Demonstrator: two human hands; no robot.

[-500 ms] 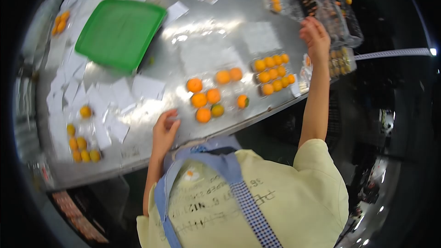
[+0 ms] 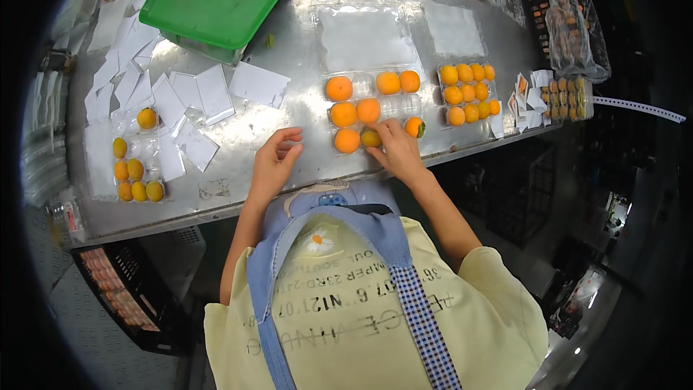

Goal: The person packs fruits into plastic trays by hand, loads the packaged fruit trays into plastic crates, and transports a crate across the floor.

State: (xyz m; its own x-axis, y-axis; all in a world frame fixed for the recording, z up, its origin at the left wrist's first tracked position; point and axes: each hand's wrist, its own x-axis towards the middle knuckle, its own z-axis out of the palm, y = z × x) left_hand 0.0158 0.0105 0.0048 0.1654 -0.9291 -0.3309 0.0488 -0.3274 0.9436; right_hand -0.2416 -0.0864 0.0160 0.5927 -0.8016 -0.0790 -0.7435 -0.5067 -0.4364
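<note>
Near the front edge of the grey metal tabletop (image 2: 234, 148), the right hand (image 2: 403, 153) bends its fingers at a greenish-orange round fruit (image 2: 370, 139) in the front row of a clear plastic compartment tray (image 2: 393, 107); whether they grip it cannot be told. The left hand (image 2: 277, 159), fingers loosely parted, is left of the tray's front-left corner.

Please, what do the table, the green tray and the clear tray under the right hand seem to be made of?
Table: probably metal, perhaps steel, satin finish; grey with blurred bright reflections.
Green tray: likely moulded plastic, slight sheen, judging by even colour and rounded corners.
Clear tray: apparently thin glossy plastic; its empty cells look transparent and catch highlights.
</note>
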